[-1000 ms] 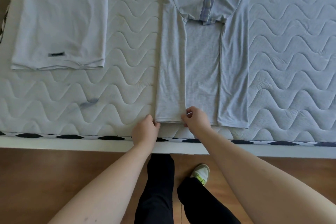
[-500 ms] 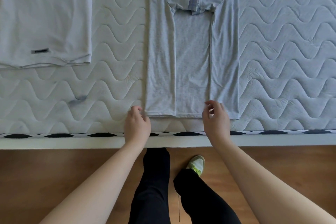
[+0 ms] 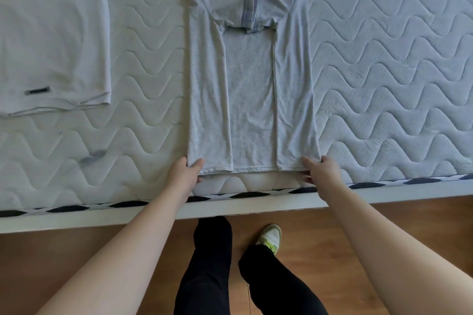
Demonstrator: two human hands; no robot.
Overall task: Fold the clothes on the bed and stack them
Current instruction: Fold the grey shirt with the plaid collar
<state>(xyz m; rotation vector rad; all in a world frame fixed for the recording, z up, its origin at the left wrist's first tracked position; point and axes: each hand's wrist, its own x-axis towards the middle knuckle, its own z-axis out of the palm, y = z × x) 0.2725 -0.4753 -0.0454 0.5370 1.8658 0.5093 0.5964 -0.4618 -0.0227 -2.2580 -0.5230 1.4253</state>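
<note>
A light grey shirt (image 3: 249, 100) lies lengthwise on the quilted mattress (image 3: 384, 71), both sides folded inward into a long strip, its plaid-lined collar at the far end. My left hand (image 3: 185, 174) pinches the near left corner of its hem, thumb on top. At the near right corner, my right hand (image 3: 321, 170) pinches the hem in the same way. A folded white garment (image 3: 51, 54) with a small dark label rests flat at the left of the mattress.
The mattress's near edge has a black-and-white patterned border (image 3: 122, 204) above a white bed frame (image 3: 256, 206). A dark smudge (image 3: 93, 157) marks the mattress left of the shirt. Below are a wooden floor (image 3: 332, 233), my dark trousers and a white-green shoe (image 3: 271, 236).
My right hand has moved right along the hem from the middle fold to the right corner and taken hold of it. My left hand stays at the left corner.
</note>
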